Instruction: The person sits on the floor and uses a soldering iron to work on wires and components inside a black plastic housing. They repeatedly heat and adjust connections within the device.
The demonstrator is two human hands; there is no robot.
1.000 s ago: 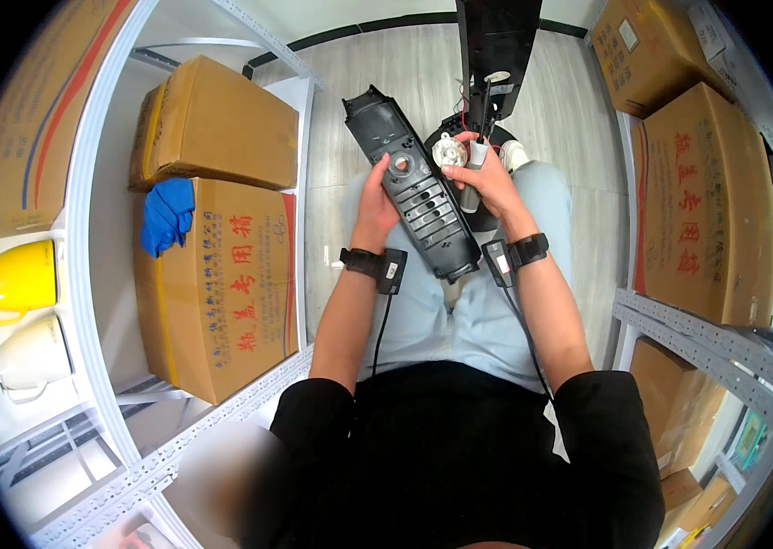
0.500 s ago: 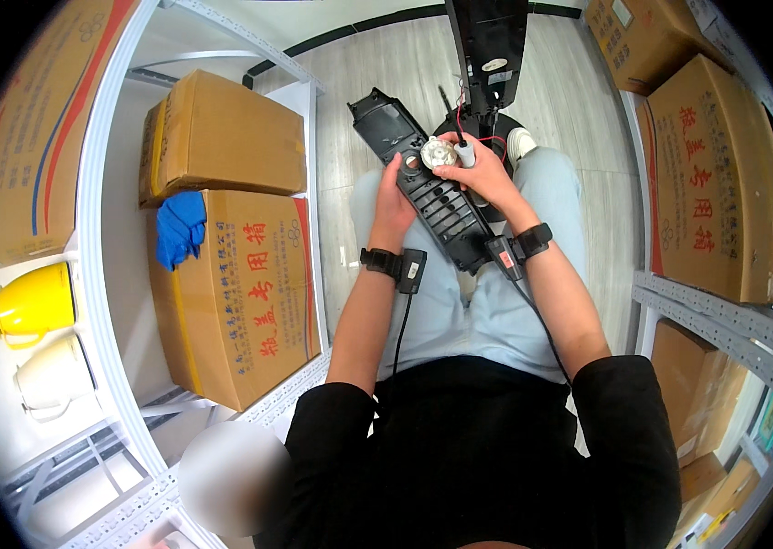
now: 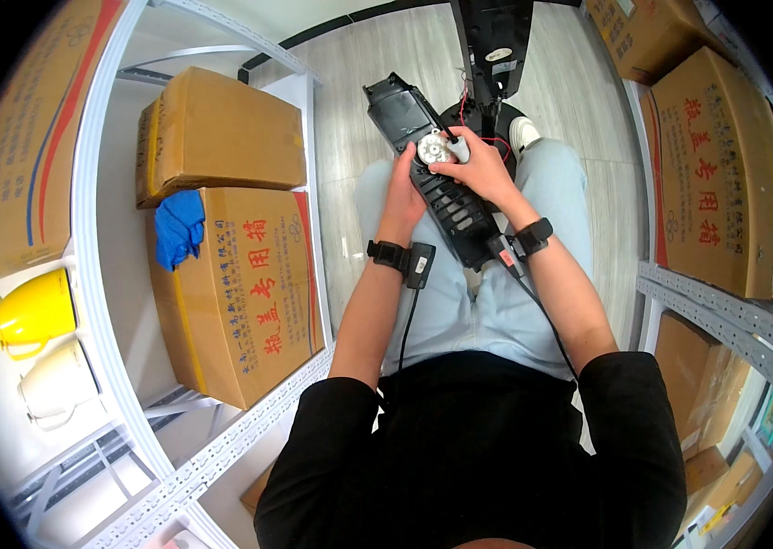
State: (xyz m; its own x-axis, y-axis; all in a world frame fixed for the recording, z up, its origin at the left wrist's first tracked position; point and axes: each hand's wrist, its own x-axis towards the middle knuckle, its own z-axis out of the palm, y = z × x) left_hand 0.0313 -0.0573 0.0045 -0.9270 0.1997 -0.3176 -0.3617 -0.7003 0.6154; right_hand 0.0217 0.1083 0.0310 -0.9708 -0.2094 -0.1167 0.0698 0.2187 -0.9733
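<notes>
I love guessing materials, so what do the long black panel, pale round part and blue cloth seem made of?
Black panel: probably moulded plastic, dullish, judging by its slots. Round part: perhaps whitish or clear plastic, somewhat glossy, with bright spots; possibly metal. Blue cloth: apparently soft fabric, matt and creased.

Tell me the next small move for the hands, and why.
Perhaps press the pale round part gently toward the black panel: the right hand holds it over the panel, together with a grey-handled tool, while the left hand grips the panel's left edge, and whether the part is seated cannot be told.
</notes>
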